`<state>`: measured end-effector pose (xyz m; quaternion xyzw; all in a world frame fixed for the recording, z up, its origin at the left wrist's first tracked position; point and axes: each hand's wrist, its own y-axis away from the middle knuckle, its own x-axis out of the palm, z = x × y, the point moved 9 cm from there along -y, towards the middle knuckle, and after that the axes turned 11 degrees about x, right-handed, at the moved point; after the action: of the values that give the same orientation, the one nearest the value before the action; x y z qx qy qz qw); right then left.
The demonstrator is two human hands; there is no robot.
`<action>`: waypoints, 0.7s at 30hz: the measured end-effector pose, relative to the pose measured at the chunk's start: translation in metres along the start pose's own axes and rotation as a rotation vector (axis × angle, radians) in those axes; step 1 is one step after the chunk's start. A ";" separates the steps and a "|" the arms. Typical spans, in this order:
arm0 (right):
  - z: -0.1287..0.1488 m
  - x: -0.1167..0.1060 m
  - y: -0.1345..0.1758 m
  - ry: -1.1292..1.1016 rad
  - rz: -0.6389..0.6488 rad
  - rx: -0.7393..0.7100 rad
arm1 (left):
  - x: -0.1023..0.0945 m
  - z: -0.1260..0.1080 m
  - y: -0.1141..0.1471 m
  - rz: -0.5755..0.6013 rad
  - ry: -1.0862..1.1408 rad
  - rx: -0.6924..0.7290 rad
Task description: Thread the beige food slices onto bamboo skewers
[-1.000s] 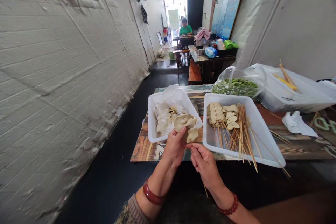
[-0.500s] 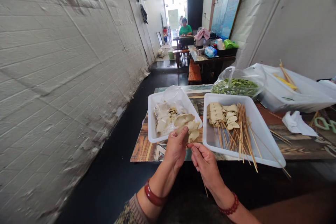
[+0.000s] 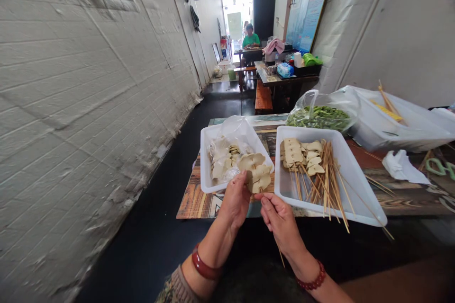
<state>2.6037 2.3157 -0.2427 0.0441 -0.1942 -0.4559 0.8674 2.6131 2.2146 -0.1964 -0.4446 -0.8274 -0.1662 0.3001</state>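
Wood-patterned bench [image 3: 199,202] bears a left tray [image 3: 204,163] of pale slices [image 3: 219,169] and clear plastic [image 3: 233,126], and a right tray [image 3: 362,203] of skewered slices [image 3: 294,151]. Between trays and wrists, fingers of the left hand [image 3: 234,201] pinch a threaded stack [image 3: 259,177]; the right hand's [image 3: 279,218] are closed on its stick [image 3: 280,253].

Left hand [image 3: 234,201] and right hand [image 3: 279,218] bare. On left forearm, sleeve [image 3: 169,292] in mottled pattern, dark greens and browns, finer detail too blurred to tell. Sleeve ends in ribbed cuff [image 3: 184,285], plain greyish brown, fine parallel ridges. Around left wrist, bangle [image 3: 202,266]: smooth, broad, rounded, deep reddish brown, glossy with pale highlight. Around right wrist, bracelet [image 3: 314,284]: small round beads, close-strung, dark red, slight shine.
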 end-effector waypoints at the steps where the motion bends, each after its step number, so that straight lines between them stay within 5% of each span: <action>1: -0.001 0.000 0.000 0.003 0.000 0.002 | 0.000 -0.001 0.000 -0.004 0.012 -0.009; 21: -0.003 -0.004 0.009 0.031 0.006 0.026 | -0.012 -0.025 -0.021 -0.032 -0.033 0.050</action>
<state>2.6098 2.3234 -0.2444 0.0617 -0.1868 -0.4499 0.8711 2.6093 2.1819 -0.1858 -0.4264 -0.8432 -0.1429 0.2945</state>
